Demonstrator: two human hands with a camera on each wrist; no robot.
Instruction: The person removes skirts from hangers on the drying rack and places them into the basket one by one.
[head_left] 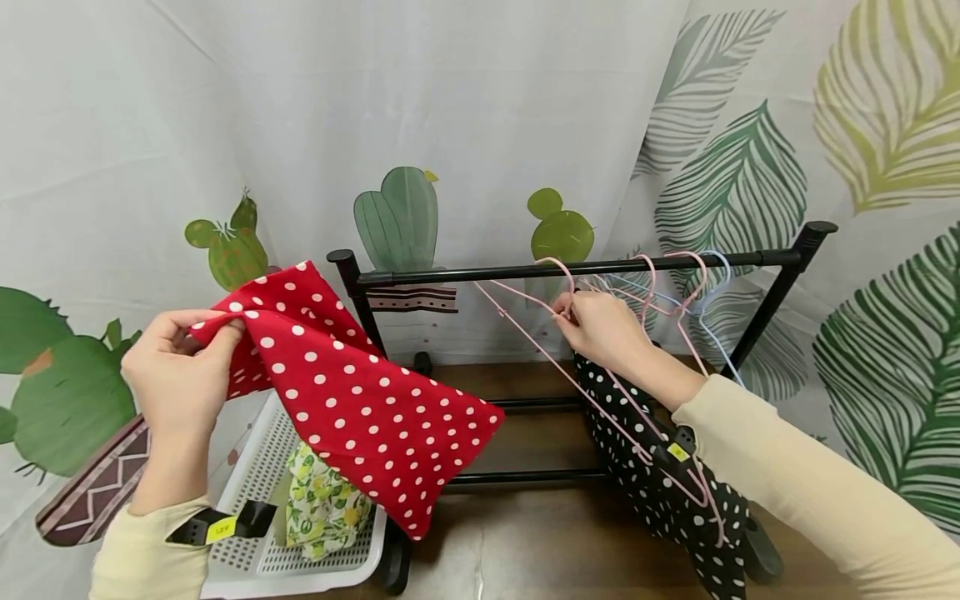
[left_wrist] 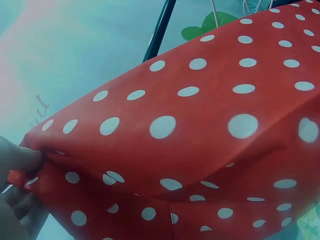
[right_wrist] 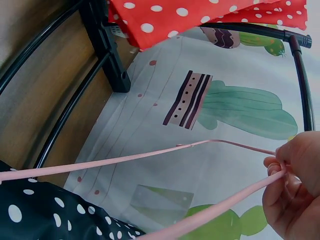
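A red cloth with white polka dots (head_left: pixel 375 408) hangs from my left hand (head_left: pixel 183 367), which pinches it by one edge. In the left wrist view the spread cloth (left_wrist: pixel 200 110) fills most of the picture, with the thumb and fingers at its left end. My right hand (head_left: pixel 603 325) grips a pink hanger (head_left: pixel 540 346) at the neck, just under its hook. That hook is over the black rail (head_left: pixel 480 273). The right wrist view shows the hanger's arms (right_wrist: pixel 120 160) spreading from the fingers; no cloth is on them.
More pink hangers (head_left: pixel 693 267) and a blue hanger (head_left: pixel 720 287) hang at the rail's right end, beside a black polka-dot cloth (head_left: pixel 622 433). At lower left, a white basket (head_left: pixel 255 475) holds a lemon-print cloth (head_left: pixel 322 508). A printed curtain (head_left: pixel 480 108) is behind.
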